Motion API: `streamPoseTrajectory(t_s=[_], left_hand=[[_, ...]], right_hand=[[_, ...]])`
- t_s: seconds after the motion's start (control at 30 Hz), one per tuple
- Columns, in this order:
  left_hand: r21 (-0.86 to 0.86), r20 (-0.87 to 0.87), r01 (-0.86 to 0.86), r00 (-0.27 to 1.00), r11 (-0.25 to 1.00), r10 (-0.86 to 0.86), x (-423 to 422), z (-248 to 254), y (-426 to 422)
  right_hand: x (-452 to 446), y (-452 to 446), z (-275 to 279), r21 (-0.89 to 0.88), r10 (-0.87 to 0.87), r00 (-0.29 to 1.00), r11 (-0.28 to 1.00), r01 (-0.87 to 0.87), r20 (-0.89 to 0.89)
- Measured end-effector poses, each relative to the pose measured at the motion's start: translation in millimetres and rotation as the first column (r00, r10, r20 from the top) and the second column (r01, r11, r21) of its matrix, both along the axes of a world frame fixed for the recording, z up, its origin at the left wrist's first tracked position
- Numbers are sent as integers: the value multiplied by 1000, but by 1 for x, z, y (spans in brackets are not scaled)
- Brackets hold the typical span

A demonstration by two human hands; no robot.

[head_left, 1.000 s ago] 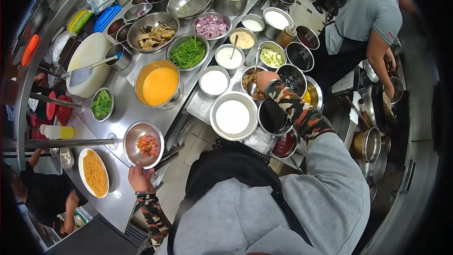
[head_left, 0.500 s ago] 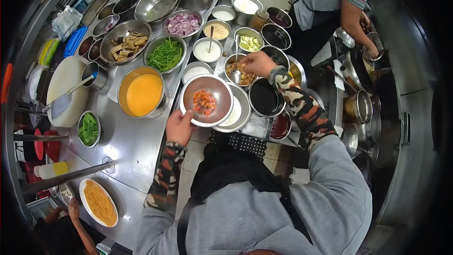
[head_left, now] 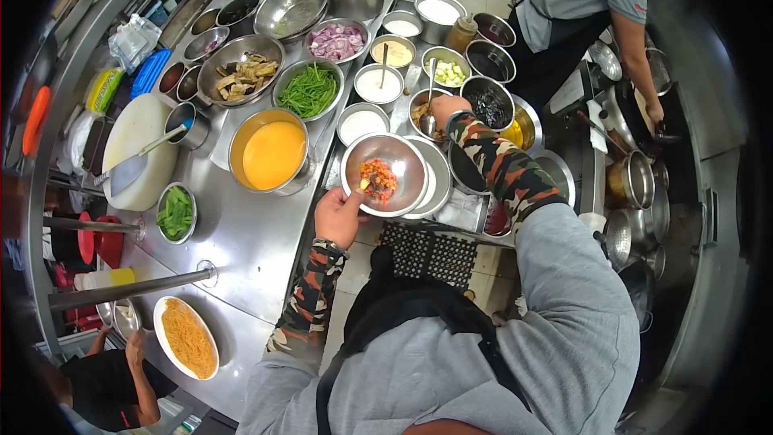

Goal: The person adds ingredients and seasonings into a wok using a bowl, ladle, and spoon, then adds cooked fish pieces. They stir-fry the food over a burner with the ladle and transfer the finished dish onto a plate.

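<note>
My left hand (head_left: 338,219) grips the near left rim of a metal bowl (head_left: 411,176), thumb on the inside edge. Chopped red and orange bits (head_left: 381,179) lie in it, with a few yellowish and dark brown pieces on top. The bowl is held over a wider white-filled pan (head_left: 437,185). My right hand (head_left: 448,114) reaches into a small bowl of brown chunks (head_left: 420,113), fingers curled downward and their tips mostly hidden. A metal spoon (head_left: 430,117) stands in that same bowl, beside my fingers.
Orange liquid (head_left: 275,155), green beans (head_left: 308,90) and sliced purple onions (head_left: 336,40) fill containers to the left. Diced green vegetable (head_left: 448,72) and dark shreds (head_left: 486,105) sit behind my right hand. One co-worker (head_left: 592,0) stands at the stoves; another (head_left: 105,387) is lower left.
Yellowish and dark brown pieces now lie on the red bits in the held bowl. My right hand is lower, down in the chunk bowl. The whole view has shifted.
</note>
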State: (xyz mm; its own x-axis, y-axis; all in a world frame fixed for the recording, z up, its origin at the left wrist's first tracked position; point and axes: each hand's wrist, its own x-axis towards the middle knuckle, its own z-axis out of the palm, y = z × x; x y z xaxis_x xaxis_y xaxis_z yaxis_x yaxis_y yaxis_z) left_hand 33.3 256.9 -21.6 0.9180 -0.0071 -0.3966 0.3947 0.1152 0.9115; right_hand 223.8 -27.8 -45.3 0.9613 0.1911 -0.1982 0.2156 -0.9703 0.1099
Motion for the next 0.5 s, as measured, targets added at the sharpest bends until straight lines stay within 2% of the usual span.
streamPoseTrajectory(t_s=[0.07, 0.1, 0.2, 0.3, 0.37, 0.5], left_hand=[[-13, 15, -38, 999, 999, 38, 1, 7, -2], [-6, 20, -13, 1000, 1000, 13, 4, 5, -3], [71, 44, -17, 999, 997, 14, 15, 4, -12], [44, 66, -6, 998, 999, 3, 22, 2, -19], [32, 64, -12, 998, 999, 10, 17, 7, -24], [22, 75, -49, 996, 999, 47, 2, 14, -20]], right_hand=[[-3, -3, 13, 50, -24, 999, 998, 22, 38], [0, -5, 13, 130, -113, 992, 986, 105, 58], [-5, -17, 24, 190, -184, 981, 967, 168, 68], [-2, -24, 2, 136, -88, 993, 988, 76, 82], [-6, -11, 4, 21, -51, 999, 998, 51, 3], [5, -5, -10, 12, -42, 999, 999, 42, 12]])
